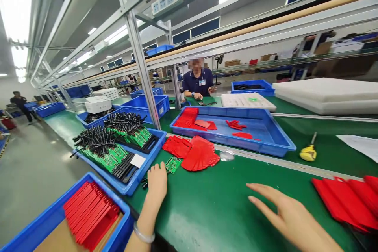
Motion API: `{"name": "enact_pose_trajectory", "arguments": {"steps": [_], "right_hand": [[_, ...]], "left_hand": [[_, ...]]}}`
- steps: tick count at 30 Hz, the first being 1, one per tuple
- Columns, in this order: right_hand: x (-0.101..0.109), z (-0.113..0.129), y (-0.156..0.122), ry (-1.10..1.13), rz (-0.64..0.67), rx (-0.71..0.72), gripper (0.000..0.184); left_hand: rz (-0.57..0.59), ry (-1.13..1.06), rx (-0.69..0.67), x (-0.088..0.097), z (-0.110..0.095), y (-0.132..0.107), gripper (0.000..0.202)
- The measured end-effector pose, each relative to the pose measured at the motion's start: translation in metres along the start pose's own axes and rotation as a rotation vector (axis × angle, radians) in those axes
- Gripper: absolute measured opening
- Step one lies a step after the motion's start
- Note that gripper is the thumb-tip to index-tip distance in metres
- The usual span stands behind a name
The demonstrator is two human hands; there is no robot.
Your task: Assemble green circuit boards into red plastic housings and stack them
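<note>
Presently my left hand (158, 179) curls at the green circuit board (173, 164), between the blue tray (157, 145) and the fanned red pieces (201, 154); I can't tell whether those fingers pinch it. My right hand (288, 210), thumb and fingers spread, hovers over the table (206, 199), toward its front edge.

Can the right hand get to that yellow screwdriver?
Probably yes. The right hand looks empty, and only green tabletop and a pale strip seem to lie between it and the yellow screwdriver. It might need to stretch forward.
</note>
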State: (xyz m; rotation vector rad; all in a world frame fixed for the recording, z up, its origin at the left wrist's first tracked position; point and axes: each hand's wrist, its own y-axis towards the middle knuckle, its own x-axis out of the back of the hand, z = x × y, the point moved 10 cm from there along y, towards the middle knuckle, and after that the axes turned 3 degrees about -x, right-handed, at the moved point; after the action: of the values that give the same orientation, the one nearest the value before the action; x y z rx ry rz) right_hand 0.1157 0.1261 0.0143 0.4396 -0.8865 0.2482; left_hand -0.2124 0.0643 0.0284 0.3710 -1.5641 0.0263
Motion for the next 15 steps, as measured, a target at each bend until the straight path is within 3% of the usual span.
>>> {"name": "enact_pose_trajectory", "arguments": {"steps": [3, 5, 7, 10, 12, 13, 15], "right_hand": [[-0.027, 0.038, -0.002, 0.165, 0.112, 0.043, 0.040], [-0.039, 0.055, -0.007, 0.296, 0.174, 0.066, 0.035], [-0.055, 0.064, -0.016, 0.475, 0.272, 0.046, 0.033], [-0.081, 0.065, -0.029, 0.843, 0.404, -0.097, 0.041], [-0.091, 0.068, -0.033, 1.114, 0.430, -0.153, 0.058], [-0.092, 0.069, -0.032, 1.250, 0.416, -0.161, 0.067], [-0.090, 0.065, -0.028, 1.486, 0.358, -0.219, 0.074]], "left_hand": [[0.051, -0.018, 0.042, -0.004, 0.032, -0.011, 0.042], [0.052, -0.059, 0.020, 0.001, 0.034, -0.020, 0.038], [-0.011, -0.193, -0.027, 0.015, 0.024, -0.030, 0.035], [-0.119, -0.624, -0.149, 0.041, -0.011, -0.043, 0.032], [-0.038, -0.913, -0.278, 0.044, -0.049, -0.043, 0.032], [0.023, -0.984, -0.345, 0.043, -0.069, -0.040, 0.032], [0.087, -0.880, -0.431, 0.037, -0.100, -0.023, 0.031]]}}
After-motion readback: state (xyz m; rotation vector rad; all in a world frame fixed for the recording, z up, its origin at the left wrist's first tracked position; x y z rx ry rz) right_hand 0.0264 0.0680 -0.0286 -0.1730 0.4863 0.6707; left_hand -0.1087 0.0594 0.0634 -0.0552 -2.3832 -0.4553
